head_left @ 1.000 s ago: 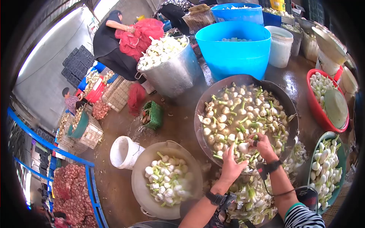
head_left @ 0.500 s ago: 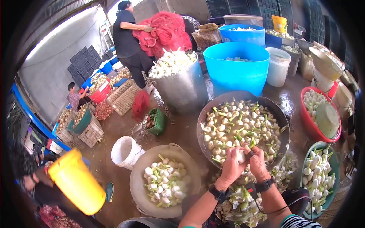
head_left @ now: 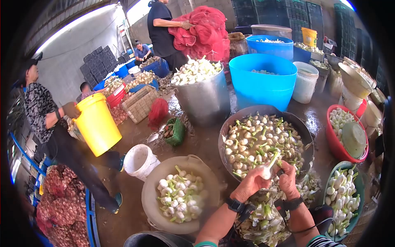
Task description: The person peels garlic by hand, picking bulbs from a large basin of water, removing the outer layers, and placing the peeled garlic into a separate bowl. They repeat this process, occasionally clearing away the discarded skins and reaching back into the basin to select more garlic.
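Observation:
Between my two hands, over the near rim of the wide dark pan [head_left: 225, 153], a white garlic bulb [head_left: 267, 172] with a green stem points up. My left hand [head_left: 251, 183] is closed around the bulb. Just right of it, my right hand [head_left: 289, 179] has its fingers curled in; what it holds is too small to make out. Many bulbs float in brownish water in the pan. Peeled leaves [head_left: 265, 220] are heaped below my hands. At the left sits a grey basin [head_left: 153, 175] with white bulbs.
A person carrying a yellow bucket [head_left: 98, 125] is at the left; another holds red netting [head_left: 203, 33] behind a full metal pot [head_left: 203, 99]. A white bucket [head_left: 140, 160], blue tub [head_left: 263, 88], red basin [head_left: 335, 144] and green basin [head_left: 356, 201] stand around.
My hands have drawn slightly down from the pan, and the bulb now shows with its stem upright. The person with the yellow bucket has come into view at the left.

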Tool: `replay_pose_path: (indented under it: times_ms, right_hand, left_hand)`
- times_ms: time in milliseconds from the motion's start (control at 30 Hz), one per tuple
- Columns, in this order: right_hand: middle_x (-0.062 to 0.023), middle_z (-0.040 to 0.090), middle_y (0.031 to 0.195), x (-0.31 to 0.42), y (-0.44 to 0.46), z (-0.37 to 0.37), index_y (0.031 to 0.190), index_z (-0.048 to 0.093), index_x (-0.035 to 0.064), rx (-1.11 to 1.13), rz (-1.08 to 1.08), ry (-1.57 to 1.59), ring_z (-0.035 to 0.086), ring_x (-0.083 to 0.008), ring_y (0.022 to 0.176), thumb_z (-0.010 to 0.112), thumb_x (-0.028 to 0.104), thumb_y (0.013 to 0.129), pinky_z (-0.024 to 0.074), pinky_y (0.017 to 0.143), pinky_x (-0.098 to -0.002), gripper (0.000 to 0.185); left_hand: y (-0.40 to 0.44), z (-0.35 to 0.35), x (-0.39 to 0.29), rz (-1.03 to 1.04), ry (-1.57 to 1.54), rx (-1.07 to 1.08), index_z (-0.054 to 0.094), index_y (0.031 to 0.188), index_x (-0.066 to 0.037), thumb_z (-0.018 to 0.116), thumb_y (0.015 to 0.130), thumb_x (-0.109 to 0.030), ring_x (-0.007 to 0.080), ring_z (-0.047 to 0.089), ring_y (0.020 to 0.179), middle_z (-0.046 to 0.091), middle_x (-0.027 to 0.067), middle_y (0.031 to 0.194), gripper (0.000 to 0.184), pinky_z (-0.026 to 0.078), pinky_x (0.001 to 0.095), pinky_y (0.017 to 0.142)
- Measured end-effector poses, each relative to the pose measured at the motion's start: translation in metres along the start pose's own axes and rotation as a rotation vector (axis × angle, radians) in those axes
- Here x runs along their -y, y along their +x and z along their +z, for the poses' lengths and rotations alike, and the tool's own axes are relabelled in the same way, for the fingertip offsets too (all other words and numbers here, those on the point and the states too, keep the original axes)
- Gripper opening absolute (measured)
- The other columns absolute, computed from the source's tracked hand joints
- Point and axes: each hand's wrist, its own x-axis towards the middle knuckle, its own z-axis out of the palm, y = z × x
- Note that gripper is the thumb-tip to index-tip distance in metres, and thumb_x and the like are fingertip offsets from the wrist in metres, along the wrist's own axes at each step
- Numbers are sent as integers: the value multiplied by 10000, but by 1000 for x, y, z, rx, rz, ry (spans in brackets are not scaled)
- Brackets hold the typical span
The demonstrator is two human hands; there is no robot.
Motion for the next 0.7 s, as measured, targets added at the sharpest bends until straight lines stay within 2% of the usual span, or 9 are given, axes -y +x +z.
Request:
replay_pose_path:
  times_ms: [67, 167, 200, 333, 367, 467, 533, 633, 700]
  right_hand:
    - [-3, 490, 650, 6, -1, 7, 853, 594, -22, -50, 68, 125, 433, -71, 650, 497, -25, 746, 375, 573, -253, 145]
    - [-31, 496, 607, 0, 3, 5, 846, 613, -23, -183, 120, -194, 423, -68, 636, 506, -38, 723, 372, 558, -254, 164]
    - [-112, 552, 593, 7, 4, 6, 880, 639, 1, -271, 107, -412, 525, -133, 579, 533, -34, 691, 425, 554, -301, 219]
    - [-229, 622, 801, 5, -6, 1, 980, 647, 8, -154, -119, -732, 634, -355, 745, 565, -32, 670, 498, 643, -382, 323]
    - [-225, 618, 768, 2, -11, 1, 970, 647, -3, -114, -140, -749, 659, -272, 689, 576, -23, 669, 496, 630, -350, 310]
    - [-150, 651, 736, -2, -17, 5, 935, 658, -23, -138, 108, -392, 610, -151, 654, 562, -3, 728, 474, 591, -310, 229]
    - [-50, 628, 752, -16, -14, 4, 831, 667, -22, -137, 273, 61, 548, -137, 613, 543, 37, 797, 441, 554, -279, 142]
    - [-84, 626, 827, -32, -12, -13, 829, 593, -4, -199, 585, 810, 603, -211, 679, 456, -33, 813, 501, 582, -379, 142]
    - [-107, 627, 899, -50, -21, -25, 885, 568, 35, -49, 305, 663, 623, -244, 721, 433, -2, 855, 524, 585, -382, 143]
  left_hand:
    - [6, -17, 9, -49, -166, 103, 525, 1142, -36, 536, 867, -444, 156, 622, 629, 625, 71, 868, 492, 508, 262, 524]
    - [12, 8, 0, -98, 11, -214, 566, 1028, -40, 531, 862, -487, 163, 622, 590, 632, 66, 817, 478, 509, 266, 512]
    - [13, 16, -1, -122, 263, -503, 567, 1034, -37, 515, 877, -474, 156, 637, 624, 637, 65, 828, 467, 510, 254, 520]
    - [17, 4, 29, 291, 998, -534, 602, 993, 32, 616, 863, -186, 78, 601, 706, 632, 30, 822, 254, 491, 219, 597]
    - [17, 7, 30, 229, 913, -436, 614, 985, 16, 602, 865, -161, 89, 604, 748, 638, 27, 844, 214, 485, 223, 637]
    - [20, 3, 29, 81, 222, -380, 637, 928, -33, 613, 845, -129, 105, 614, 763, 642, 28, 858, 129, 486, 235, 653]
    - [18, -1, 25, 82, 246, -412, 634, 922, -21, 624, 839, -140, 115, 618, 768, 647, 38, 865, 146, 493, 247, 665]
    - [19, 2, 15, 148, 196, -335, 627, 921, 5, 634, 834, -149, 139, 621, 779, 651, 63, 878, 177, 503, 292, 697]
    - [14, 11, 8, 147, 184, -250, 624, 922, 20, 563, 873, -216, 198, 613, 865, 642, 118, 935, 248, 499, 341, 754]
